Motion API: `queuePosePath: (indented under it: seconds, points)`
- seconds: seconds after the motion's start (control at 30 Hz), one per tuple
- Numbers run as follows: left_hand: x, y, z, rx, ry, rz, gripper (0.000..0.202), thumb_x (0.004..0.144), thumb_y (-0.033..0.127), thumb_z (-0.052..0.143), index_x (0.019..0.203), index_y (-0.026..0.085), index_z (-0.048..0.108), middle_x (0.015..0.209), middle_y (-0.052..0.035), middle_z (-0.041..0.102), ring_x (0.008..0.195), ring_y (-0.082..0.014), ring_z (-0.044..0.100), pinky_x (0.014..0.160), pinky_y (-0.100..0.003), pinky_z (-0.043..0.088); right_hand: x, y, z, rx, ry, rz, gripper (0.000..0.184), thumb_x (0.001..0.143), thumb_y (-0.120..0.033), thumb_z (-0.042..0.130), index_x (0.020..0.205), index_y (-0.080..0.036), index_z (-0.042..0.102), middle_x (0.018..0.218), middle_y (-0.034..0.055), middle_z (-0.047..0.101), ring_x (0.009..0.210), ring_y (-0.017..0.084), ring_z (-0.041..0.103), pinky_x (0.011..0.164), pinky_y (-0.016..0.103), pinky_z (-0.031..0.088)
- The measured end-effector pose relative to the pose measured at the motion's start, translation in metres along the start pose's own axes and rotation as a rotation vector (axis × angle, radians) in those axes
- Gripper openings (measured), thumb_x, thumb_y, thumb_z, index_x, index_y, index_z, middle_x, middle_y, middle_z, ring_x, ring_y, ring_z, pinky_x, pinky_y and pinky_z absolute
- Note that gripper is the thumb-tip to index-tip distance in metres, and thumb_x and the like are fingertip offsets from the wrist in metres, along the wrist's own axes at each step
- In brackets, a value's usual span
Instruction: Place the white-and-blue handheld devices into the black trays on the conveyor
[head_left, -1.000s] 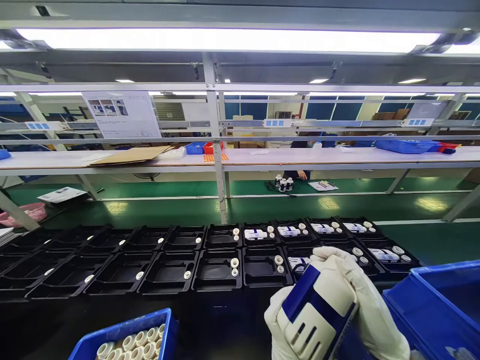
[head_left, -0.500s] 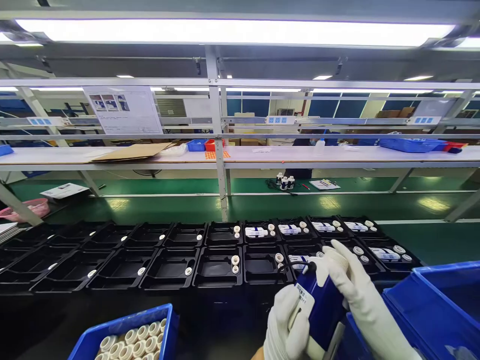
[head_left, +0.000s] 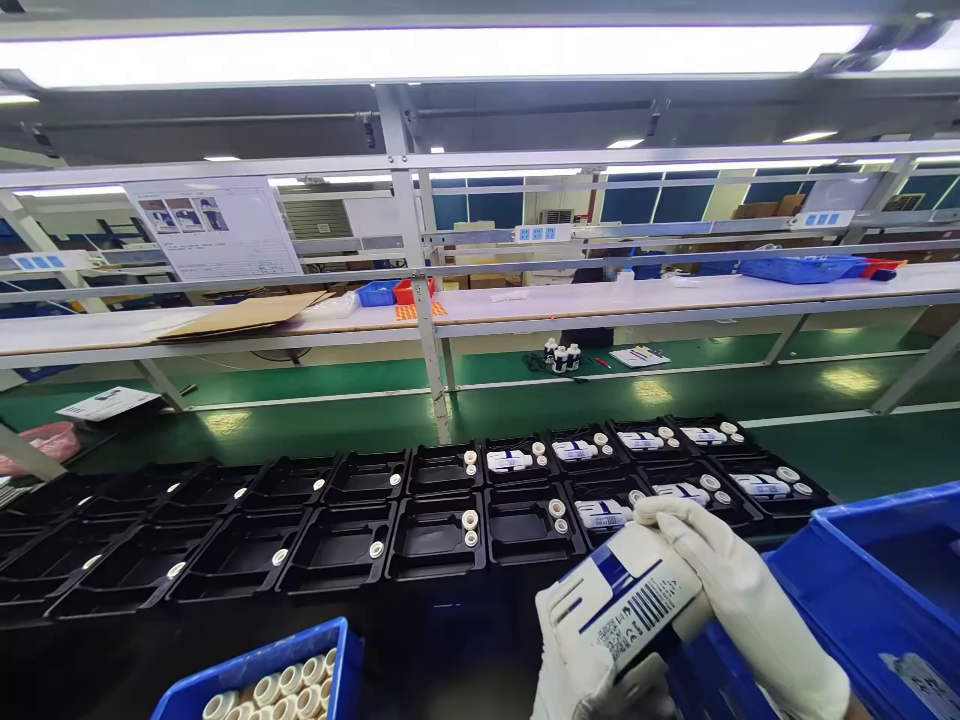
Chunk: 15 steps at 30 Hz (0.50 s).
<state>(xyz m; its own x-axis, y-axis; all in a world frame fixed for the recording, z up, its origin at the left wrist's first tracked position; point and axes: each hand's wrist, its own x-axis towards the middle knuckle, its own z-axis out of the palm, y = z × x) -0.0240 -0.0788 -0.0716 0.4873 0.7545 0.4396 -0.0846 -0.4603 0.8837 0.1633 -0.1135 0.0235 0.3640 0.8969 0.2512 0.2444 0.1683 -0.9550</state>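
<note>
Lower right of frame: both gloved hands were closed on a white-and-blue device (head_left: 626,600), label side up. Left hand (head_left: 577,670) gripped its lower end; right hand (head_left: 720,590) wrapped the upper end. Black trays (head_left: 435,545) lay just above; a blue bin (head_left: 885,590) sat at right.

Black trays (head_left: 337,545) lie left of and beyond the fingers, a blue bin of white rings (head_left: 262,685) at their near left, a green belt (head_left: 525,410) farther off.
</note>
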Motion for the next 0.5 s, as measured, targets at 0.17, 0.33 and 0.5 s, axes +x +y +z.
queuePosePath:
  seconds: [0.17, 0.33, 0.5]
  points:
    - [0.003, 0.004, -0.009, -0.167, 0.092, -0.063, 0.068, 0.054, 0.064, 0.094, 0.106, 0.023, 0.078, 0.113, -0.0161, 0.075, 0.125, -0.0449, 0.062, 0.118, -0.061, 0.044, 0.006, -0.015, -0.011, -0.255, -0.348, -0.132, 0.059, 0.064, -0.067, 0.081, 0.109, -0.028, 0.083, 0.123, 0.0132, 0.077, 0.116, 0.041, 0.070, 0.107, 0.055, 0.055]
    - [0.010, 0.043, -0.030, -0.394, -0.009, -0.318, 0.076, 0.055, 0.064, 0.095, 0.109, 0.018, 0.070, 0.110, -0.0151, 0.076, 0.106, -0.0341, 0.073, 0.090, -0.047, 0.063, 0.008, -0.009, -0.009, -0.345, -0.672, 0.040, 0.095, 0.041, -0.024, 0.091, 0.134, -0.031, 0.075, 0.130, 0.0117, 0.076, 0.121, 0.047, 0.068, 0.111, 0.059, 0.051]
    - [0.033, 0.020, -0.061, -0.427, -0.176, -0.551, 0.074, 0.101, 0.068, 0.029, 0.106, 0.007, 0.071, 0.077, -0.0039, 0.071, 0.052, -0.0118, 0.068, 0.052, -0.026, 0.052, -0.004, 0.025, 0.007, 0.456, -0.864, 0.444, 0.052, 0.077, -0.061, 0.071, 0.110, -0.023, 0.084, 0.109, 0.0114, 0.082, 0.104, 0.029, 0.077, 0.098, 0.042, 0.059]
